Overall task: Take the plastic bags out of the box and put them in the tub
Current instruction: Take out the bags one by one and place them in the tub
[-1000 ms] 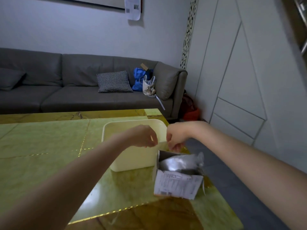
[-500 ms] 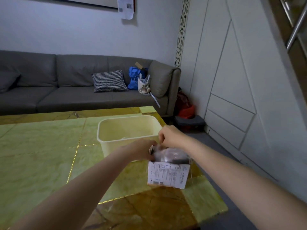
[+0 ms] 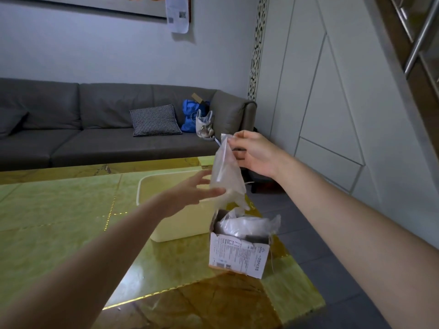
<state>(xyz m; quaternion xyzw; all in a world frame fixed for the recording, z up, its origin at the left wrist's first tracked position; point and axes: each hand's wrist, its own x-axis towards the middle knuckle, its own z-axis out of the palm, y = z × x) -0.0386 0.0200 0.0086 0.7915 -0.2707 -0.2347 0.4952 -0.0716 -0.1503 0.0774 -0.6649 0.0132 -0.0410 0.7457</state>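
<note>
One plastic bag (image 3: pixel 226 173) now lifted from box (image 3: pixel 238 258), right hand (image 3: pixel 253 154) pinching, left hand (image 3: pixel 192 192) spread.

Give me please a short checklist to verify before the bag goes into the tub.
1. Right hand pinches the plastic bag at its top: ok.
2. Bag fully out of the box: cannot tell, its lower end hangs just above the opening.
3. Left hand open beside the bag, ready to steady it: ok.
4. Tub open, beside the box: ok.
5. Bag above the tub: not ok, it hangs over the box.
6. More bags left in the box: ok, some visible.
</note>
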